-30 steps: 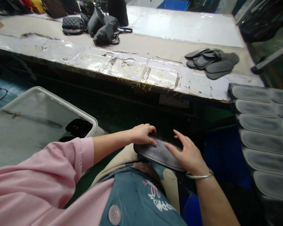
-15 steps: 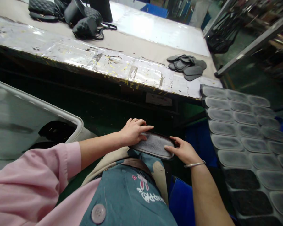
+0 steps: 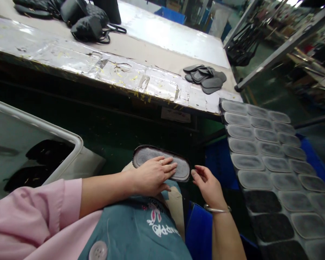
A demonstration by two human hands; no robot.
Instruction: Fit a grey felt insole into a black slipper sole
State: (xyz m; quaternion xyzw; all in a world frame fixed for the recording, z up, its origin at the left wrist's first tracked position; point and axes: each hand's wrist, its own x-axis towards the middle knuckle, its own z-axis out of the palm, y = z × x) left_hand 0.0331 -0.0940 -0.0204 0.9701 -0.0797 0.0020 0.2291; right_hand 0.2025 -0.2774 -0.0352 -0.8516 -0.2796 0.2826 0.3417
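Observation:
A grey felt oval piece with a dark rim (image 3: 147,155) lies across my lap. My left hand (image 3: 151,175) rests flat on it, fingers stretched out and pressed on its felt face. My right hand (image 3: 207,184) hovers just off the piece's right end, fingers loosely curled, holding nothing. A silver bangle (image 3: 216,208) circles my right wrist.
Rows of similar grey oval pieces (image 3: 262,151) cover a board at my right. A worn workbench (image 3: 97,65) stands ahead with a small pile of dark oval pieces (image 3: 206,77) and black bags (image 3: 89,21). A white bin (image 3: 56,133) holding dark pieces sits at my left.
My left hand has slid onto the felt piece and flattened on it. My right hand has come off the piece's right end. The view has swung rightward.

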